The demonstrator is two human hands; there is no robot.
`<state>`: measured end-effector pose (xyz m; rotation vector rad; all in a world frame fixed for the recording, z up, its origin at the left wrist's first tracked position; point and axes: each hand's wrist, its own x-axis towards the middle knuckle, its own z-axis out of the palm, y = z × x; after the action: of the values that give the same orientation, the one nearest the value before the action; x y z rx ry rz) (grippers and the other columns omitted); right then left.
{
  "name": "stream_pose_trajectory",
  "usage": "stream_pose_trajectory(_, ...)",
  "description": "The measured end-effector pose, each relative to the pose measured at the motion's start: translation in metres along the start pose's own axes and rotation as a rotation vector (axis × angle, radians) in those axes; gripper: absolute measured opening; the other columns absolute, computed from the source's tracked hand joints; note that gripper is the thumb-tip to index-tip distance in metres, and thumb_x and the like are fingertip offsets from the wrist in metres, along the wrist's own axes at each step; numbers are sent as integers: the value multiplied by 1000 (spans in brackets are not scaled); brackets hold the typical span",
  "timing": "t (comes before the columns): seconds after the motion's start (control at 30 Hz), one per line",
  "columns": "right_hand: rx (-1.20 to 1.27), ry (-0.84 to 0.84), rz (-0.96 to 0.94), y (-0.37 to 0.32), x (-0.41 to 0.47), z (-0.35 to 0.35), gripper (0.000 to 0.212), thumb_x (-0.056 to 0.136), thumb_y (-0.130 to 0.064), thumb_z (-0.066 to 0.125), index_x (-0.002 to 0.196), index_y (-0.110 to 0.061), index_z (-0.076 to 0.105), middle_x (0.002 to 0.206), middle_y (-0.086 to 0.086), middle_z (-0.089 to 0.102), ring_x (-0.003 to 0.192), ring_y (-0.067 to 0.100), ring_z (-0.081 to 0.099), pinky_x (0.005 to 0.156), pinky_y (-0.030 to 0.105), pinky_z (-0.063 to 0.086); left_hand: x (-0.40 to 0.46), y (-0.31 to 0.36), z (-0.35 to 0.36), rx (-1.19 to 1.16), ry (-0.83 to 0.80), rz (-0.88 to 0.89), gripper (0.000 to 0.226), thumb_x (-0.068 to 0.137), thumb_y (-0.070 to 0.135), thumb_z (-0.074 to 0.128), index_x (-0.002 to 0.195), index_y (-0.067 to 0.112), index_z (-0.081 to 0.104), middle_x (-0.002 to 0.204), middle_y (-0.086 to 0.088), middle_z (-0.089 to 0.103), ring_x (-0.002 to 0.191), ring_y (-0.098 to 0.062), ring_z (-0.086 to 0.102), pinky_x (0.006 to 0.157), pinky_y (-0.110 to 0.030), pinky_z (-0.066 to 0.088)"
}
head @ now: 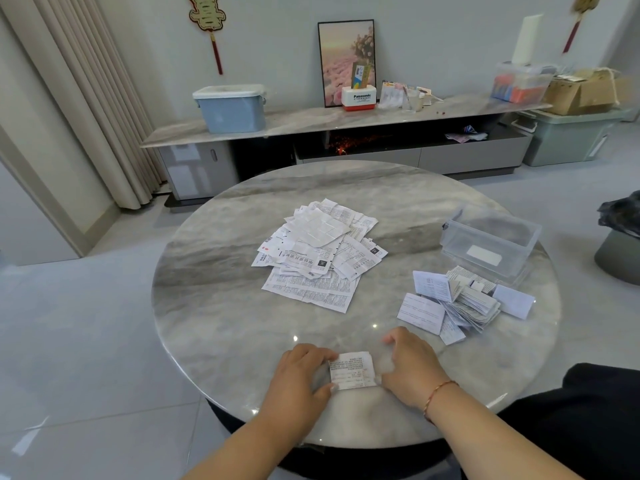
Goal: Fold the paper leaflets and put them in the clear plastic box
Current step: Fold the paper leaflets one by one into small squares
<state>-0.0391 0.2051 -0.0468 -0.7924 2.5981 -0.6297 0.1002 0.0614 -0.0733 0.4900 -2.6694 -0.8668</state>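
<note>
Head view: the clear plastic box (490, 242) sits far beyond the right hand (410, 367), up and to its right near the round marble table's (214, 306) edge. Through its walls only a white label shows; whether any leaflet lies inside cannot be told. Just in front of the box, between it and the right hand, a heap of folded leaflets (460, 301) rests on the table, touching the box's near wall or very close to it. Straight ahead of both hands, well apart from them, lies a loose pile of unfolded leaflets (317, 254), printed sheets overlapping each other.

Between the 2 hands, near the table's close edge, is 1 small folded leaflet (351, 370). The left hand (298, 377) grips its left edge, thumb at the lower corner and curled fingers over the top corner. The right hand meets its right edge at the lower corner, fingers bent down onto the table; whether it actually pinches the paper cannot be told. A red-and-gold bracelet (438, 394) circles the right wrist.

Past the table stands a low cabinet (311, 121) carrying a blue lidded bin (230, 109).
</note>
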Motion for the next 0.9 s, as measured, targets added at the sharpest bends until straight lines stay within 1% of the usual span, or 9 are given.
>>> stream_pose_trajectory(0.17,-162,293,-98,-1,-19,-14,37,84,-17,56,119,-24,47,114,-6,54,111,15,49,90,22,40,3,1,8,18,54,53,27,75,24,73,101,29,68,100,21,52,98,-2,44,85,-5,30)
stream_pose_trajectory(0.23,-216,332,-233,-10,-30,-5,35,73,-16,64,108,-23,59,101,-7,61,97,14,59,81,24,49,12,8,14,34,86,35,25,72,28,75,95,27,68,94,21,53,93,-4,45,83,-9,32)
stream_pose_trajectory(0.33,-284,245,-330,-8,-35,19,39,60,-34,51,88,-20,75,88,-7,71,84,10,69,73,20,54,33,19,24,43,159,-7,18,66,34,76,79,28,66,82,19,53,82,-8,46,76,-22,39)
stream_pose_trajectory(0.5,-397,66,-198,8,-27,25,74,93,-56,9,109,-19,72,113,-3,69,108,9,63,96,25,33,69,29,24,-56,94,-104,5,82,24,67,78,24,70,79,9,61,88,-15,55,78,-29,46)
stream_pose_trajectory(0.57,-431,101,-171,11,-17,16,101,81,-68,-17,133,-17,53,141,-2,48,133,9,38,110,27,24,86,21,17,-37,184,-101,6,84,19,63,85,18,69,89,1,64,94,-21,55,83,-31,44)
stream_pose_trajectory(0.63,-396,63,-137,11,-9,7,127,47,-73,-40,150,-17,9,158,-3,4,145,11,-1,116,33,1,102,11,6,84,280,-80,13,85,20,63,96,14,68,102,-4,63,101,-25,53,88,-31,40)
stream_pose_trajectory(0.73,-459,57,-119,8,-4,-1,139,30,-72,-48,150,-17,-6,158,-3,-11,145,12,-12,115,33,-12,131,-1,-7,290,273,-92,30,87,29,62,114,17,62,126,-7,53,119,-27,44,97,-33,33)
stream_pose_trajectory(0.8,-428,121,-82,9,-1,7,138,39,-76,-44,151,-13,7,158,1,0,146,16,1,109,31,-20,149,-6,-11,431,121,-105,37,90,41,55,124,28,58,146,-10,34,136,-27,26,110,-37,22)
stream_pose_trajectory(0.9,-351,49,-50,11,-1,17,102,84,-72,-4,120,-4,63,127,10,60,125,23,48,111,35,-1,168,-11,-11,571,-135,-157,46,94,51,38,134,30,48,157,-1,17,145,-22,7,116,-45,-1)
